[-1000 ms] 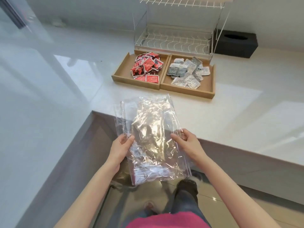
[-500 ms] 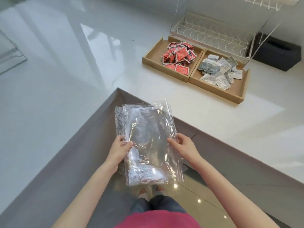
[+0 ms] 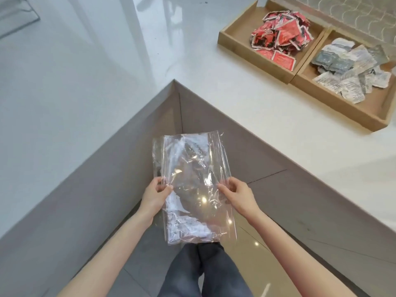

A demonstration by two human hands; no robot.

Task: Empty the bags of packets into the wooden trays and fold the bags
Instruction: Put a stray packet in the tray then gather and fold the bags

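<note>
While both hands (image 3: 154,195) (image 3: 237,195) pinch its sides, clear bag (image 3: 192,183) held lengthwise away from body

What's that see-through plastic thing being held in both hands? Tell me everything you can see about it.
It is a stack of clear plastic bags, thin, glossy and crinkled, catching bright glints of light. They look empty and flattened, laid one over another with edges slightly offset; a straight strip runs along the right side. The stack is held in the air, long side away from the person, in front of the counter's inner corner and above the floor. The left hand pinches its left edge and the right hand its right edge, near the middle. Nothing else touches it.
</note>
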